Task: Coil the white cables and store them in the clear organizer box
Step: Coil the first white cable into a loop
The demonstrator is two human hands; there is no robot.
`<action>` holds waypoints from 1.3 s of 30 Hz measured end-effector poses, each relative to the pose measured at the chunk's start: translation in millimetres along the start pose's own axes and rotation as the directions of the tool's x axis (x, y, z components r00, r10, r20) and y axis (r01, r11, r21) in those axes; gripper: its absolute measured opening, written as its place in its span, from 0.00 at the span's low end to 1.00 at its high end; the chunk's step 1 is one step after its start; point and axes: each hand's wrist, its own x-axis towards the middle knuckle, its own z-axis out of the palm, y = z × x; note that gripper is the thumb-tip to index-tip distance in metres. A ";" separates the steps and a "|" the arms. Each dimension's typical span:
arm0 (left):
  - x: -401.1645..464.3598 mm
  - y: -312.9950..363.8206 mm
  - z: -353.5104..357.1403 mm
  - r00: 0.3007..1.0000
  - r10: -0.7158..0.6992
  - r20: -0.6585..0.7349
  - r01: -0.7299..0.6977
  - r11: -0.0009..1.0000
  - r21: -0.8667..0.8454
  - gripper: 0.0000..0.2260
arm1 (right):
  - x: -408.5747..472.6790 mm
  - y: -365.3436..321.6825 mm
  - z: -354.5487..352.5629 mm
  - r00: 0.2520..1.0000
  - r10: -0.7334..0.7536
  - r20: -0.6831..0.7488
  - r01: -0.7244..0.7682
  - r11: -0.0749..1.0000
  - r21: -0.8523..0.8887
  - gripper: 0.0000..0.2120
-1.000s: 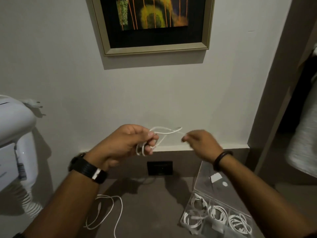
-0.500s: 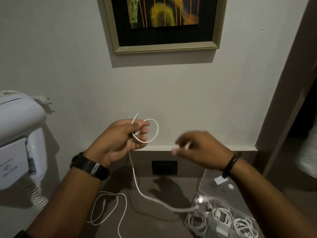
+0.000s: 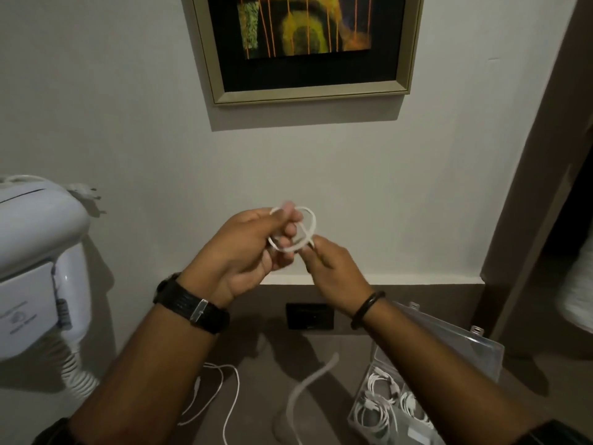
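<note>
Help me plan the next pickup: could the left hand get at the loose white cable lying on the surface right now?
Probably not yet. The left hand is raised and pinching the coil, so it is occupied. Otherwise nothing covers the loose cable, which lies below the left forearm.

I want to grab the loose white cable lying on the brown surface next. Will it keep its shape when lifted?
Probably not. The thin white cable lies in slack, wandering loops, so it looks floppy and would likely droop and trail. It seems light. One-handed lifting may tangle it.
</note>
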 end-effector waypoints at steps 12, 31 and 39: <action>10.7 -22.1 -6.6 0.976 0.094 -0.198 -0.038 0.962 0.272 0.11 | -2.4 -3.7 -17.6 0.991 0.104 -0.089 -0.084 0.974 0.210 0.16; 4.8 -21.5 -8.4 0.988 0.139 0.069 -0.127 0.980 -0.152 0.07 | -26.4 16.0 7.0 0.995 0.095 0.012 -0.096 0.990 0.107 0.12; 5.2 -13.6 -0.9 0.998 0.065 0.027 -0.057 0.968 -0.245 0.10 | -38.9 9.3 14.8 0.978 0.094 0.184 -0.019 0.929 -0.369 0.22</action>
